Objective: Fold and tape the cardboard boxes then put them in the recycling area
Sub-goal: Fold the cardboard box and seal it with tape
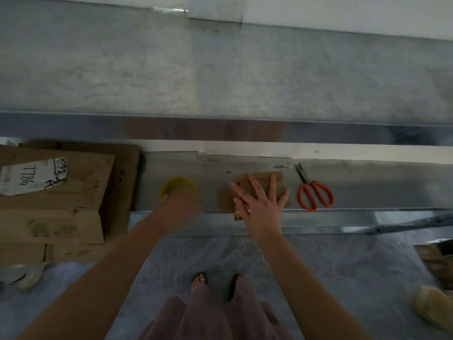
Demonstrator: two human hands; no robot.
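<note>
Right hand, from where I watch, lies spread flat with its fingers fanned over a small folded piece of cardboard, which sits on the metal surface near its front edge. Left hand is blurred; it reaches to a yellow roll of tape on the same surface, just left of the cardboard, and I cannot tell whether its fingers are closed on the roll. Orange-handled scissors lie just right of the cardboard, blades pointing away from me. Flattened cardboard boxes are stacked at the far left, one bearing a torn white label. Below, I see sandalled feet on the grey floor.
</note>
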